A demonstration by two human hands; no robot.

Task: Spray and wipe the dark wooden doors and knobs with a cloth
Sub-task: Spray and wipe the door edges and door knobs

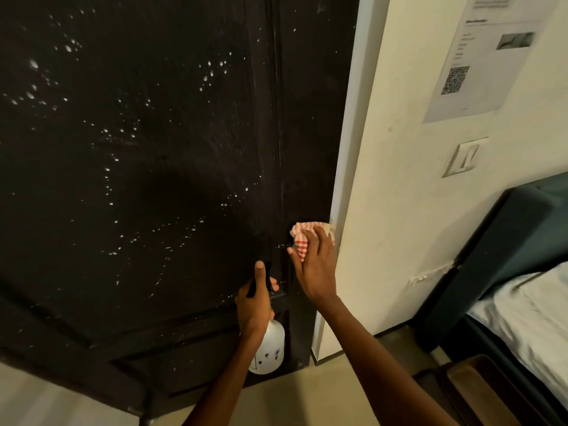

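Our right-hand fingers (319, 241) are bunching the red-checked cloth (302, 238) against the dark wooden door (153, 149), droplets up-left awaiting wiping, while our left hand (256, 299) is gripping the white spray bottle (270, 348).

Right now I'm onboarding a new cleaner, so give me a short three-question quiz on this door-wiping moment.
1. True or false: the right hand presses the red-and-white checked cloth against the dark wooden door.
2. What does the left hand hold?
A. a sponge
B. a white spray bottle
C. a door key
3. Fill in: the door's big panel is dotted with spray ____.

Key: 1 true; 2 B; 3 droplets.
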